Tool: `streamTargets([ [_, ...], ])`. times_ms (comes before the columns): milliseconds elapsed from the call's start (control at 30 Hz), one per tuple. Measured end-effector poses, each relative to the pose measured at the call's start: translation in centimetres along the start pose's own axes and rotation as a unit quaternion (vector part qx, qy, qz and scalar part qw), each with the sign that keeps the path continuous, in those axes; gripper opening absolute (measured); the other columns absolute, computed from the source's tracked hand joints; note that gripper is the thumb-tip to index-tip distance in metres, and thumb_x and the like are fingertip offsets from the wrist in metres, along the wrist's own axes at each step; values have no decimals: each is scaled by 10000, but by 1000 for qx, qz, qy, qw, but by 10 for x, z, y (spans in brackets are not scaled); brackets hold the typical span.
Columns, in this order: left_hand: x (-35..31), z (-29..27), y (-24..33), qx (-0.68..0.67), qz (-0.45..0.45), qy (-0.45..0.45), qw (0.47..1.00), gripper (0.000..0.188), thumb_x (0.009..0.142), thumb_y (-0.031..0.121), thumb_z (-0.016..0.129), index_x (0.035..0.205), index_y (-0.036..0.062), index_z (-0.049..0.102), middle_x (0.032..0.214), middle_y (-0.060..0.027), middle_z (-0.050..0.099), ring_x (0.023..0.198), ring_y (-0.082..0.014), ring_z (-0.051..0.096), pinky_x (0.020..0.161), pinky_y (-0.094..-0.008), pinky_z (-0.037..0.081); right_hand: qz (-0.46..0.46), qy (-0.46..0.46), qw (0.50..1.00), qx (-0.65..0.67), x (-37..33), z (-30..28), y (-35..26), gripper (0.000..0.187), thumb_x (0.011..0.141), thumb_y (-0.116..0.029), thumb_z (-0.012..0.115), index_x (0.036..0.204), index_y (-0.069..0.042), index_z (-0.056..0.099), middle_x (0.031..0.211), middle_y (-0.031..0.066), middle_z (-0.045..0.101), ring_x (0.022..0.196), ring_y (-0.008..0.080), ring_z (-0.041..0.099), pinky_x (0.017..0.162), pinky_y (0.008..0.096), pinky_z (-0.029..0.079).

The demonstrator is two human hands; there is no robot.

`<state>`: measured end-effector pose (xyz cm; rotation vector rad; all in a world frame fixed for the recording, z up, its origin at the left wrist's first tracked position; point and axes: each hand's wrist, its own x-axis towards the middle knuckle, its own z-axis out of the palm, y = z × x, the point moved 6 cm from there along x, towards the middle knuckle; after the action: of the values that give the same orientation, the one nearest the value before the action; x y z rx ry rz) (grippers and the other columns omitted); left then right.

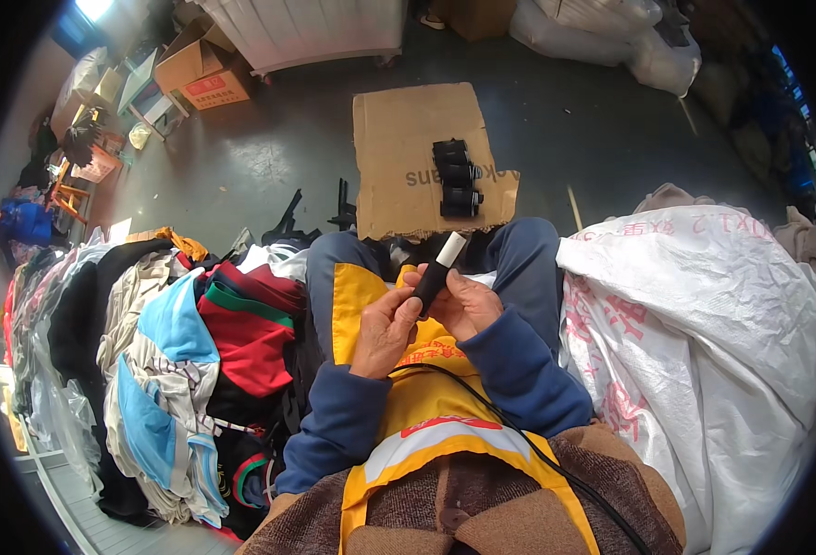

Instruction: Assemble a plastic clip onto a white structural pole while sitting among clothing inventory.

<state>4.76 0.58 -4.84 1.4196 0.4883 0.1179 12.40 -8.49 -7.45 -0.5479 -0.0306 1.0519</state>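
In front of my lap I hold a slim black roll with a white core sticking out of its upper end; its exact kind is unclear. My left hand grips its lower black part with the thumb pressed along it. My right hand closes round its other side, and some of those fingers are hidden behind it. Beyond my knees, a flat piece of cardboard lies on the floor. Black rolls rest in a row on its right half, apart from my hands.
To my left rises a big heap of folded clothes in several colours. A large white woven sack bulges at my right knee. Farther off stand a white wheeled bin, an opened cardboard box and stuffed plastic bags.
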Motion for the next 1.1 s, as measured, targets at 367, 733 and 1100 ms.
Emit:
streamTargets([
  [367,2,9,2,164,120,52,978,232,897,228,541,929,-2,552,680,-51,554,494,-90,479,450,-221,383,-94,106,987,-76,-2,-9,-4,291,924,-214,484,1111,7,510,1071,134,578,989,206,563,843,317,478],
  [733,-8,31,-27,59,-32,-40,997,218,910,154,483,1092,56,417,663,-26,533,480,-53,422,414,-188,315,-184,219,957,46,-2,-40,-18,217,918,-252,489,1011,-56,476,862,72,540,711,178,542,631,334,494],
  [1100,-25,40,-35,124,-5,-35,992,167,936,136,430,979,10,531,604,7,447,513,-70,413,467,-214,337,-185,285,940,-27,-3,-45,-19,231,925,-260,469,1021,-51,489,860,78,545,705,189,535,612,325,475],
])
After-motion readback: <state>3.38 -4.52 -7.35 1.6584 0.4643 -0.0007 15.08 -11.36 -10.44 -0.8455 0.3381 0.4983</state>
